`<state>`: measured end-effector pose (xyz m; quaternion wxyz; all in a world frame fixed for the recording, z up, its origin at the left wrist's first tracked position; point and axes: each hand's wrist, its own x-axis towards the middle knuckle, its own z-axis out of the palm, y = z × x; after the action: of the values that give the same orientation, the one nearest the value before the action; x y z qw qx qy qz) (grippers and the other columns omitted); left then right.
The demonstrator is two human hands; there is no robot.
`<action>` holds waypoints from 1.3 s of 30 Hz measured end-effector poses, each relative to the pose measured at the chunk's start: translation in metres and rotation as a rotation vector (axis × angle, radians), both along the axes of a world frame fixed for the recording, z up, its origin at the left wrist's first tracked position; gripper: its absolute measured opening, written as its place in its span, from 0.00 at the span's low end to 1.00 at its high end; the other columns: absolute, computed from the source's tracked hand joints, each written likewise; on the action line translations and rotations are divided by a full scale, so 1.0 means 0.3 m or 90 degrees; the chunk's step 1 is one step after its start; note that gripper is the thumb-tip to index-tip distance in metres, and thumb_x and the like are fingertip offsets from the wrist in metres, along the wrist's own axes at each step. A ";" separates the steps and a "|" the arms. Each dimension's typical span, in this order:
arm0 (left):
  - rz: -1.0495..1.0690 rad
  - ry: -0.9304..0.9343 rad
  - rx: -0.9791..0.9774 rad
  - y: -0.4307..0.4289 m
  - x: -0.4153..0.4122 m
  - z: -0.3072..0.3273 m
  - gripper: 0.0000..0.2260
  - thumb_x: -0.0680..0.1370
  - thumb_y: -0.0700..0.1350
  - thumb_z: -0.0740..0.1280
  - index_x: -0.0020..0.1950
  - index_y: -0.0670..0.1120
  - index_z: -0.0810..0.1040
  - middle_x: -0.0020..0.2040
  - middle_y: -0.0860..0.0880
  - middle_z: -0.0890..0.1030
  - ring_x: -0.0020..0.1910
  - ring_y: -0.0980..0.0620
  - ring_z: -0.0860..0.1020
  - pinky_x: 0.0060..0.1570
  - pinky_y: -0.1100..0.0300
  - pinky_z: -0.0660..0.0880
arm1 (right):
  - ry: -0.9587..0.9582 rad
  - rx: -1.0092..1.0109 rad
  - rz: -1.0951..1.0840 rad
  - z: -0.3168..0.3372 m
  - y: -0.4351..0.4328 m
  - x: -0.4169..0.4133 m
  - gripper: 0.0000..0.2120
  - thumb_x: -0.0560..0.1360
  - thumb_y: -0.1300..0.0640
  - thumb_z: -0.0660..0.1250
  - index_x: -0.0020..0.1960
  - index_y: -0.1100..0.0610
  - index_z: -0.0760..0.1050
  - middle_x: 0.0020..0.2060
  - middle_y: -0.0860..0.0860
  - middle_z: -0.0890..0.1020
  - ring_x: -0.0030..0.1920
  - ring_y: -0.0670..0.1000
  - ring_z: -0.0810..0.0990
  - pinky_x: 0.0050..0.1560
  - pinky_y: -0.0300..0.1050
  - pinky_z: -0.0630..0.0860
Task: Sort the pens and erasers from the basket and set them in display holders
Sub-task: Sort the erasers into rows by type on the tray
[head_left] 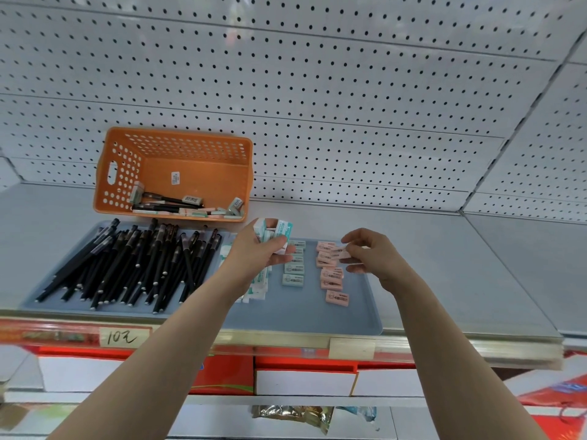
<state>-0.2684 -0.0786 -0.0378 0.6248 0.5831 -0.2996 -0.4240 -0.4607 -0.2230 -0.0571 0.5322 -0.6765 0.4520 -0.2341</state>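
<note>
An orange basket [133,173] stands at the back of the shelf with a few black pens and erasers [192,200] left in it. In front lie two grey trays. The left tray [38,304] carries a heap of black pens [133,265]. The right tray [301,315] carries rows of green erasers [293,280] and pink erasers [332,276]. My left hand [259,252] grips a bundle of several erasers [274,231] above the trays. My right hand [370,254] pinches one pink eraser [338,253] over the pink row.
A white pegboard wall [317,90] rises behind the shelf. The shelf's front edge [286,339] carries price strips, one handwritten label [122,337]. Red and white boxes [305,376] sit on the shelf below. Bare grey shelf surface [460,265] extends to the right of the trays.
</note>
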 end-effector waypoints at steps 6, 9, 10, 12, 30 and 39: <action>0.002 0.004 0.001 -0.004 -0.001 -0.001 0.09 0.79 0.34 0.65 0.58 0.43 0.74 0.54 0.41 0.81 0.47 0.48 0.85 0.41 0.60 0.81 | 0.021 -0.106 0.032 0.033 -0.024 -0.002 0.09 0.72 0.69 0.70 0.50 0.59 0.79 0.45 0.56 0.83 0.43 0.53 0.85 0.47 0.45 0.82; 0.002 0.004 0.002 -0.007 0.001 -0.002 0.09 0.79 0.34 0.65 0.58 0.42 0.74 0.54 0.40 0.81 0.47 0.48 0.85 0.41 0.60 0.81 | 0.088 -0.162 0.084 0.054 -0.026 0.008 0.10 0.70 0.68 0.72 0.48 0.57 0.80 0.43 0.51 0.85 0.45 0.48 0.84 0.47 0.40 0.79; 0.002 0.003 0.002 -0.008 0.001 -0.001 0.09 0.79 0.34 0.65 0.59 0.42 0.74 0.54 0.40 0.81 0.47 0.48 0.85 0.41 0.60 0.80 | 0.120 -0.183 0.109 0.056 -0.024 0.017 0.11 0.69 0.68 0.72 0.48 0.56 0.80 0.42 0.50 0.86 0.45 0.46 0.84 0.48 0.38 0.79; 0.001 0.004 0.000 -0.011 0.001 0.001 0.09 0.79 0.35 0.65 0.59 0.42 0.74 0.54 0.40 0.81 0.47 0.48 0.85 0.40 0.61 0.80 | 0.173 -0.199 0.164 0.054 -0.017 0.037 0.12 0.69 0.68 0.71 0.48 0.54 0.81 0.41 0.48 0.86 0.45 0.44 0.84 0.48 0.38 0.78; 0.013 0.013 0.002 -0.003 0.007 0.000 0.12 0.79 0.33 0.64 0.62 0.40 0.73 0.54 0.40 0.81 0.45 0.49 0.85 0.40 0.62 0.80 | 0.283 -0.265 0.224 0.037 -0.025 0.047 0.12 0.68 0.69 0.70 0.43 0.53 0.83 0.41 0.47 0.86 0.45 0.44 0.84 0.54 0.45 0.80; 0.038 0.017 -0.019 0.011 -0.014 0.007 0.10 0.76 0.32 0.68 0.55 0.40 0.74 0.50 0.38 0.82 0.44 0.47 0.84 0.40 0.62 0.80 | -0.034 -0.092 0.171 0.137 0.067 0.143 0.08 0.80 0.55 0.65 0.55 0.55 0.82 0.45 0.49 0.86 0.46 0.46 0.84 0.46 0.38 0.80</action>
<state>-0.2726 -0.0752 -0.0358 0.6495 0.5768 -0.2802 -0.4086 -0.4178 -0.2029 -0.0161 0.5205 -0.7608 0.3255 -0.2103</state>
